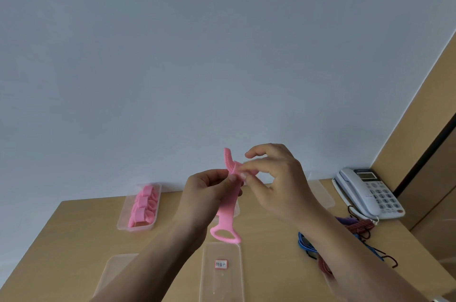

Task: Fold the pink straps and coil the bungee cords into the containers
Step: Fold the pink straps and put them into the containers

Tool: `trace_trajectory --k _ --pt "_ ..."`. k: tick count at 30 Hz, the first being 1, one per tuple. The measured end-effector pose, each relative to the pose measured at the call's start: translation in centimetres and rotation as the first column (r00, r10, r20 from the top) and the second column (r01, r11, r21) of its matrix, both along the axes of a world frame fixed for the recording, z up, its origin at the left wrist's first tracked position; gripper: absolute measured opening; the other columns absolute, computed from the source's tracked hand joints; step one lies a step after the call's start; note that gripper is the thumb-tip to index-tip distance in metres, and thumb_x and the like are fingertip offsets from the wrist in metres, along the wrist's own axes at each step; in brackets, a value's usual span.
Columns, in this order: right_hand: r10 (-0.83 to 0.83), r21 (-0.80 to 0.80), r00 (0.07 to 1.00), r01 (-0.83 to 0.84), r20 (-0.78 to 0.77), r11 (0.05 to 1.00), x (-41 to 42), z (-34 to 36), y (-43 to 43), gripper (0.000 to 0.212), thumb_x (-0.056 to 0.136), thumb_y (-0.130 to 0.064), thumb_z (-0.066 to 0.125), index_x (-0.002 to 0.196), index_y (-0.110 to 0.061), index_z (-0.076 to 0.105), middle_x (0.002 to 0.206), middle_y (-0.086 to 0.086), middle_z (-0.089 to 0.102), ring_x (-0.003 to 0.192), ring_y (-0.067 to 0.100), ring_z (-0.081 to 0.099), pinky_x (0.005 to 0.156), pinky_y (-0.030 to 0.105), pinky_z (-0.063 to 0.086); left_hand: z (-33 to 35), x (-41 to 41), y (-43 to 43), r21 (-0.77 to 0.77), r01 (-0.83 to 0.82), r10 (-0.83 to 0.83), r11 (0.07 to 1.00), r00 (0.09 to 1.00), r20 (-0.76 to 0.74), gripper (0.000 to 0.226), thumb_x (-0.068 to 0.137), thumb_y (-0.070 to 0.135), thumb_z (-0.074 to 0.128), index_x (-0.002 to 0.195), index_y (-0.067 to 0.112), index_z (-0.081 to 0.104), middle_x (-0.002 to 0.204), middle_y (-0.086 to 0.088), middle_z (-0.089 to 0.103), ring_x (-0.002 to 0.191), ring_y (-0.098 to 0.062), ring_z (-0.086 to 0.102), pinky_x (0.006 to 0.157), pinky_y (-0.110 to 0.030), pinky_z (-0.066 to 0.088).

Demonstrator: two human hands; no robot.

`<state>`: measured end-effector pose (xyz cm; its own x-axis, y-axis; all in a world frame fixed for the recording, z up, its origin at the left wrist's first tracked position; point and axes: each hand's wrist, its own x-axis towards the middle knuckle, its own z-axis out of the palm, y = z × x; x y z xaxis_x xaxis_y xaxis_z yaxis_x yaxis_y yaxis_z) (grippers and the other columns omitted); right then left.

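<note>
I've got the wooden counter (81,227) with a labelled clear container (220,282) lying front and centre. Just left of it, another clear piece (111,274). Beyond-left, a clear tub (121,220) of folded pink straps (143,205). To its right, tangled bungee cords (306,243); beyond those, a white telephone (367,193).

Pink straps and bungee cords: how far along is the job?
Done: folded straps sit in the far-left container. In hand: left hand and right hand pinch one pink strap, mid-fold. Left: bungee cords lie loose on the table, none coiled.
</note>
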<state>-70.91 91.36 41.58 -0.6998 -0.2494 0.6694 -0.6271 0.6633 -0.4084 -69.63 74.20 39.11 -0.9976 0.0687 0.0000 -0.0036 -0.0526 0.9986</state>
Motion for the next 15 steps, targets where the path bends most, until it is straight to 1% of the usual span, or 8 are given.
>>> trace_trajectory --k 1,3,4,6,7,9,12,15 --pt "-0.008 -0.013 0.999 0.009 0.036 1.0 -0.1 0.3 0.0 0.015 0.086 -0.02 0.074 0.1 -0.021 0.078 0.106 -0.006 0.067 0.106 0.014 0.058 0.089 0.022 0.046 -0.1 0.0 0.1 -0.006 0.006 -0.006 1.0 1.0 -0.005 0.035 0.077 0.051 0.073 0.092 0.02 0.083 0.092 -0.014 0.079 0.095 -0.042 0.072 0.094 -0.066 0.052" --pt "-0.016 0.026 0.989 0.012 0.149 1.0 -0.4 0.9 0.1 0.025 0.09 -0.02 0.069 0.115 -0.018 0.073 0.114 -0.006 0.068 0.111 0.011 0.057 0.093 0.018 0.043 -0.1 0.0 0.2 -0.021 0.019 -0.019 1.0 1.0 -0.016 0.038 0.073 0.054 0.074 0.091 0.021 0.083 0.091 -0.012 0.079 0.09 -0.04 0.073 0.092 -0.063 0.055" --pt "0.001 0.049 0.977 -0.012 0.214 0.999 -0.4 1.1 0.2 0.027 0.091 -0.019 0.068 0.118 -0.016 0.071 0.115 -0.006 0.069 0.108 0.007 0.057 0.09 0.014 0.043 -0.1 0.0 0.2 -0.027 0.022 -0.023 0.999 1.0 -0.019 0.034 0.074 0.051 0.074 0.091 0.023 0.083 0.091 -0.011 0.08 0.092 -0.04 0.073 0.092 -0.062 0.055" --pt "0.062 0.051 0.957 -0.08 0.285 0.996 -0.3 1.6 0.3 0.019 0.091 -0.015 0.069 0.109 -0.014 0.075 0.102 -0.006 0.073 0.092 0.002 0.059 0.077 0.008 0.043 -0.2 -0.1 0.1 -0.016 0.022 -0.022 1.0 1.0 -0.02 0.02 0.08 0.037 0.074 0.092 0.024 0.083 0.092 -0.011 0.08 0.094 -0.039 0.074 0.093 -0.062 0.055" --pt "0.085 0.038 0.954 -0.1 0.286 0.994 -0.2 1.7 0.4 0.015 0.089 -0.012 0.07 0.102 -0.013 0.077 0.093 -0.006 0.074 0.087 0.002 0.06 0.073 0.009 0.045 -0.2 -0.2 0.0 -0.01 0.022 -0.022 1.0 1.0 -0.018 0.017 0.081 0.032 0.073 0.093 0.024 0.084 0.092 -0.011 0.081 0.093 -0.035 0.075 0.094 -0.062 0.055" --pt "0.101 0.02 0.959 -0.11 0.265 0.994 -0.1 1.8 0.5 0.01 0.086 -0.009 0.07 0.093 -0.011 0.077 0.085 -0.007 0.074 0.084 0.004 0.061 0.071 0.012 0.047 -0.3 -0.2 0.0 -0.01 0.028 -0.028 1.0 1.0 -0.009 0.018 0.081 0.031 0.073 0.094 0.025 0.083 0.093 -0.01 0.081 0.092 -0.03 0.077 0.092 -0.061 0.056" --pt "0.083 0.002 0.969 -0.086 0.233 0.996 -0.1 1.9 0.6 0.008 0.085 -0.013 0.072 0.09 -0.017 0.077 0.081 -0.009 0.072 0.081 0.011 0.062 0.07 0.017 0.047 -0.4 0.1 0.3 0.001 0.025 -0.025 1.0 1.0 0.019 0.023 0.08 0.039 0.075 0.094 0.022 0.083 0.093 -0.012 0.08 0.089 -0.029 0.078 0.087 -0.054 0.06" --pt "0.061 -0.033 0.983 -0.057 0.171 0.998 -0.2 1.8 0.8 0.009 0.081 -0.013 0.076 0.086 -0.02 0.076 0.078 -0.008 0.071 0.079 0.014 0.061 0.072 0.026 0.047 -0.6 0.2 0.3 0.005 0.002 -0.002 1.0 0.999 0.051 0.019 0.089 0.034 0.077 0.091 0.017 0.083 0.09 -0.018 0.079 0.082 -0.029 0.078 0.077 -0.043 0.061"
